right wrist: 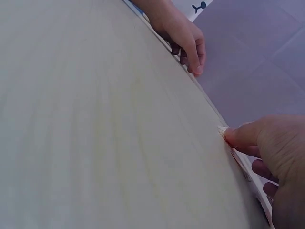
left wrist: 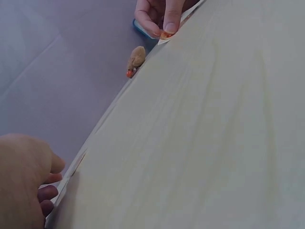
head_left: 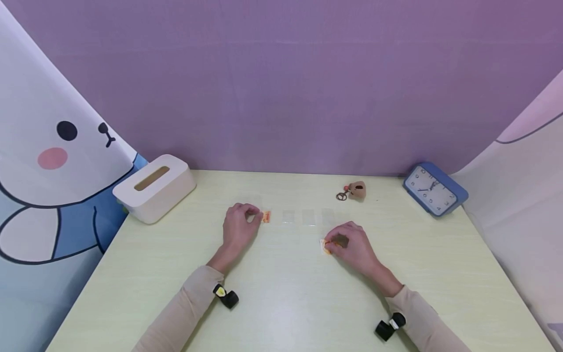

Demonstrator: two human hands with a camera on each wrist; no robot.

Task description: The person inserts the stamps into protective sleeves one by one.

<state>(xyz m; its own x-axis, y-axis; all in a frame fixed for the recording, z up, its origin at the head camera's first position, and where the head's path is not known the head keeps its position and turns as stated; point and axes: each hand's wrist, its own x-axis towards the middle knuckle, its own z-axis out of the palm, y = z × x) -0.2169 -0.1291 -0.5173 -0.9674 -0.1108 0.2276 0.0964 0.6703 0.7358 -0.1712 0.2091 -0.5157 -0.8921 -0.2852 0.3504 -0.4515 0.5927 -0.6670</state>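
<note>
Thumb and finger of my right hand point(head_left: 354, 249) pinch a small flat orange-and-white card point(head_left: 325, 246) low over the table. In the left wrist view the same card point(left wrist: 166, 36) shows at the thumb tip, and in the right wrist view its pale corner point(right wrist: 221, 130) sticks out. My left hand point(head_left: 239, 227) rests on the table with loosely bent fingers. Its fingertips lie right at the edge of another small orange piece point(head_left: 266, 216) that lies flat. To the right of that piece, a clear square point(head_left: 288, 216) and a second clear square point(head_left: 309, 217) lie in a row.
A third, fainter clear square point(head_left: 328, 216) ends the row. Behind it lies a brown pouch-shaped keychain point(head_left: 357, 190) with a metal ring. A white tissue box point(head_left: 155, 188) stands at the back left, a blue clock point(head_left: 435, 189) at the back right. Purple cloth point(head_left: 281, 88) hangs behind the table.
</note>
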